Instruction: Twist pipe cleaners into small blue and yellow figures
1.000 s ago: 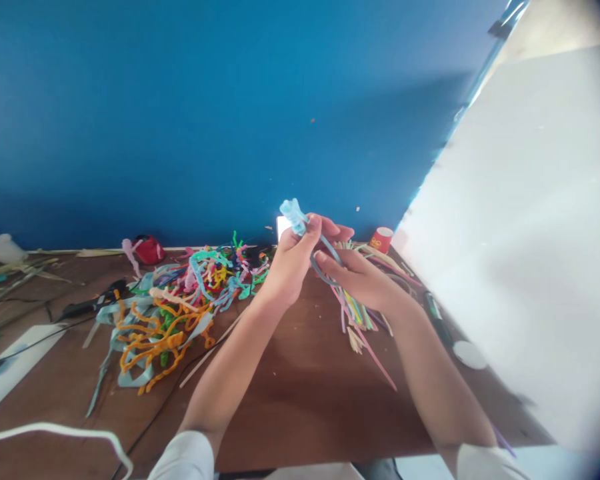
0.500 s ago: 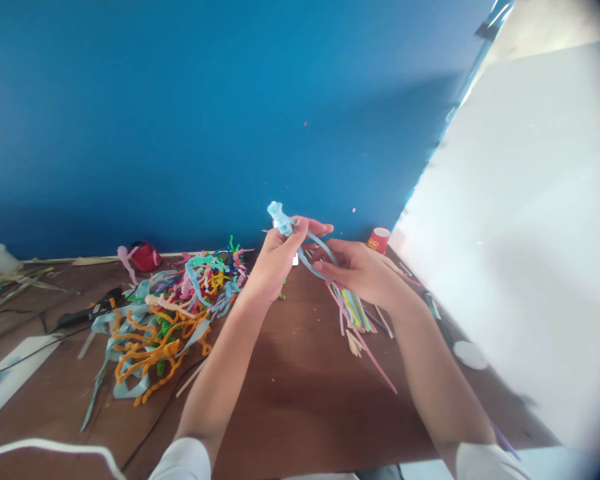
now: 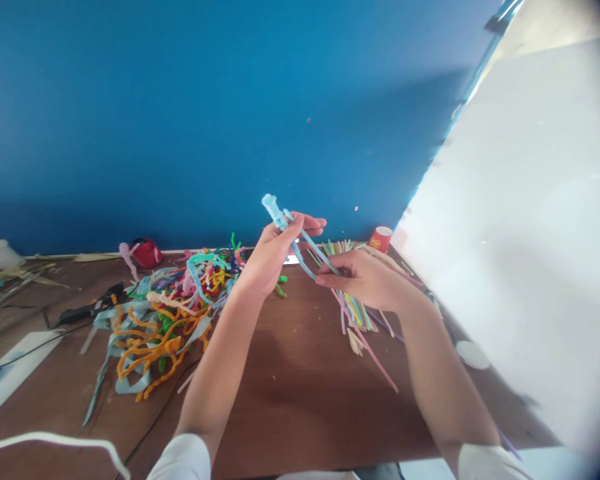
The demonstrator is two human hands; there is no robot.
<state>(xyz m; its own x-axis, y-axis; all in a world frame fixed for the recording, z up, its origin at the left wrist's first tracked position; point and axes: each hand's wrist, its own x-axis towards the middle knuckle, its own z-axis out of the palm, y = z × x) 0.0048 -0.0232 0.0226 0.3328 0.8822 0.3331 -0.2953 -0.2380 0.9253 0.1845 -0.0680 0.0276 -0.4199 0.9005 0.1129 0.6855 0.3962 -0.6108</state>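
Observation:
My left hand [image 3: 275, 253] pinches a light-blue pipe-cleaner figure [image 3: 273, 209] between thumb and fingers, its coiled top sticking up above the thumb. From it two light-blue strands run right and down to my right hand [image 3: 353, 273], whose thumb and fingers are closed on them. One strand also stands out as a short bent loop beside my left thumb. Beneath my right hand lies a bundle of pastel pipe cleaners [image 3: 357, 313], with a long pink one pointing toward me.
To the left, a heap of orange [image 3: 167, 347] and many-coloured twisted pipe cleaners covers the brown table [image 3: 300, 400]. A red cup [image 3: 380, 239] stands at the back right, and a red pouch [image 3: 147, 253] at the back left. A glue gun [image 3: 93, 305] and cables lie farther left.
My right hand has moved slightly down, drawing the strands straighter. The figure's coiled top has tilted left, and a loop now shows above my left thumb.

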